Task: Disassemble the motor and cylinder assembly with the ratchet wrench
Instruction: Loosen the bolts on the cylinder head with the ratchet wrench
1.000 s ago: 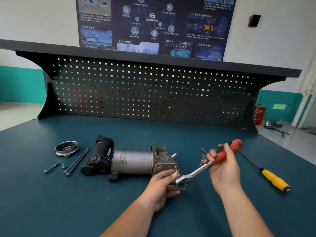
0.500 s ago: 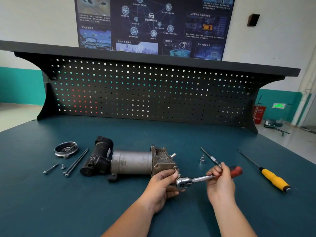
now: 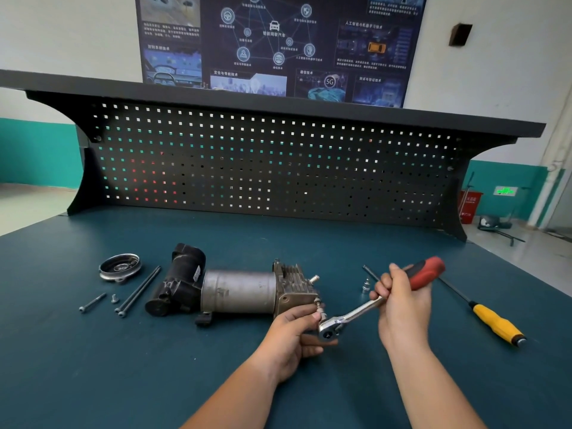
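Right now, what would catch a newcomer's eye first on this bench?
At front centre, the right hand grips the red handle of a ratchet wrench while the left hand holds its head at the end of the motor and cylinder assembly. Loose bolts lie to its left, a yellow screwdriver far right.

One head-worn wide-angle view: looks forward and down over teal workbench (image 3: 77, 366), faces pegboard (image 3: 278, 168) and wall poster (image 3: 278, 41); motor and cylinder assembly (image 3: 238, 292) close, lower centre.
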Action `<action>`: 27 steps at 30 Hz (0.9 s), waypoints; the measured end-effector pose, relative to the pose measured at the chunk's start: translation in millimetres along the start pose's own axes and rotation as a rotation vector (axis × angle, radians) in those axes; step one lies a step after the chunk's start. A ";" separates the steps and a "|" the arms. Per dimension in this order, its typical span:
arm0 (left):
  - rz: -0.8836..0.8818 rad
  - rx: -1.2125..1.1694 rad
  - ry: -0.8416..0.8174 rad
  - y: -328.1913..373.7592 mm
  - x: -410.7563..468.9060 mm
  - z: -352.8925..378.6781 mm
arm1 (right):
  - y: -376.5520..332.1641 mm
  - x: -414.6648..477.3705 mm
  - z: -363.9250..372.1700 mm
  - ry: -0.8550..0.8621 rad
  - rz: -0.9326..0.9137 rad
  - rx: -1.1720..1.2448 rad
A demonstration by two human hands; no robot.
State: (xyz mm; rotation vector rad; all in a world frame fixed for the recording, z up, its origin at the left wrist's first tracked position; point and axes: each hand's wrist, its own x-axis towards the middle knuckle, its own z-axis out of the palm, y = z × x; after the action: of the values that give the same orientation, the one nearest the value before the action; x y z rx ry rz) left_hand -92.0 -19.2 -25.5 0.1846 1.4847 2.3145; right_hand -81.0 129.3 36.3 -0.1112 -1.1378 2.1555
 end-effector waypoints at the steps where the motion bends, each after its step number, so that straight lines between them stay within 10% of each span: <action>1: -0.001 -0.005 -0.004 -0.2 -0.3 -0.1 | -3.0 -1.9 4.5 -0.027 -0.026 -0.032; 27: 0.025 0.026 -0.033 -1.7 -0.4 -2.8 | 3.8 -38.3 93.3 -0.864 -0.413 -0.943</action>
State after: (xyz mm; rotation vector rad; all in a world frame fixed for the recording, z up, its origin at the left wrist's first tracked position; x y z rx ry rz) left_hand -92.1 -21.2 -28.2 0.2486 1.5045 2.3011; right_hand -88.6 39.5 81.8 0.6381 -2.3363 1.1238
